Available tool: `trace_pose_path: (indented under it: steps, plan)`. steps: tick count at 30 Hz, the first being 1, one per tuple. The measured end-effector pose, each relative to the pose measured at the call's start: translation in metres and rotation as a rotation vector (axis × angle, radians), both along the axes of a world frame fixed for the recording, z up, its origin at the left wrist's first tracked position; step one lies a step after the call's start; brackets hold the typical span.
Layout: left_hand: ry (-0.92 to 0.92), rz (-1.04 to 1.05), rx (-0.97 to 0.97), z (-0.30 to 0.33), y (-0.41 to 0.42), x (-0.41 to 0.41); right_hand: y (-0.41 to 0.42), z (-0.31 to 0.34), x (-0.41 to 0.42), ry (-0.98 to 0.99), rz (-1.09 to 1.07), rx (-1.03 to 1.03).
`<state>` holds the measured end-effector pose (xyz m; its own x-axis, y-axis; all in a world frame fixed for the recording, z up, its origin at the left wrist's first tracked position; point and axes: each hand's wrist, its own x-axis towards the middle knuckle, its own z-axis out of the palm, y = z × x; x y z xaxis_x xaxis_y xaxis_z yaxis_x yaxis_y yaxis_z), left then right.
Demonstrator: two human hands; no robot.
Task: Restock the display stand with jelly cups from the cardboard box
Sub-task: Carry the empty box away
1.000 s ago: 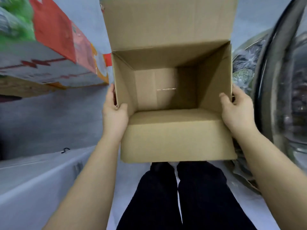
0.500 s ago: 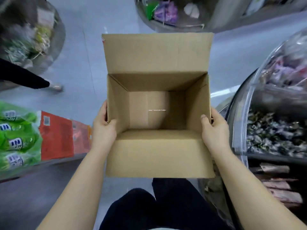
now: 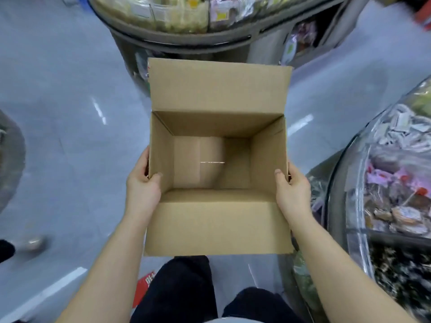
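Head view, only one: cardboard box [image 3: 217,159] is held up off the floor in front of the person, at about waist level, top open, far flap standing up and near flap folded down outward toward the body. Inside is bare, just the bottom seam with a short white strip of tape or label residue; no jelly cups visible in it. Judgement: the unloading part looks finished, box is empty, what's left is probably disposing of or putting away the box, or fetching more stock. Can't confirm which stand got the cups or how full it is. Left hand [image 3: 142,185] is clamped on the left wall, thumb hooked over the rim to the inside, fingers on the outside. Right hand [image 3: 291,190] mirrors it on the right wall, thumb inside, fingers mostly hidden behind the wall. Hands well apart, the box's full width between them. Materials: plain brown corrugated board, matte, crisp folds, no print seen, walls straight so it's light and not sagging. Round display stand [image 3: 382,173] at right has a clear curved plastic guard, glossy, with crinkly wrapped sweets heaped in compartments behind it; contents blurred, can't pick out jelly cups. A second round stand [image 3: 186,26] sits beyond the box, same clear rim and metal-grey base. Floor [image 3: 58,101] is smooth grey, shiny with light streaks. Dark trousers below the box.
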<state>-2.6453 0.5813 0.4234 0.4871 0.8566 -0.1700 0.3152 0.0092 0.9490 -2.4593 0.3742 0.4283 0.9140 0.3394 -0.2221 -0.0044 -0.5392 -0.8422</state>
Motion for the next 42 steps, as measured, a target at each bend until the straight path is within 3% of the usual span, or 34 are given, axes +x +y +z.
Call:
trace_pose_path:
  steps: [7, 10, 15, 24, 32, 42]
  plan:
    - [0.008, -0.224, -0.037, 0.008, 0.099, 0.146, 0.058, 0.018, 0.088, 0.051, -0.203, -0.012]
    - [0.076, -0.373, -0.006, -0.005, 0.123, 0.287, 0.07, 0.007, 0.197, 0.033, -0.391, -0.027]
    - [0.056, -0.412, 0.004, -0.005, 0.132, 0.348, 0.074, -0.002, 0.24, 0.061, -0.428, 0.009]
    - [0.059, -0.555, 0.038, 0.033, 0.146, 0.63, 0.086, 0.025, 0.491, 0.084, -0.567, 0.027]
    - [0.037, -0.675, 0.02, 0.002, 0.163, 0.872, 0.1, 0.005, 0.7, 0.056, -0.704, -0.016]
    - [0.042, -0.903, 0.019, 0.015, 0.147, 1.175, 0.081, 0.023, 0.943, 0.128, -0.892, -0.023]
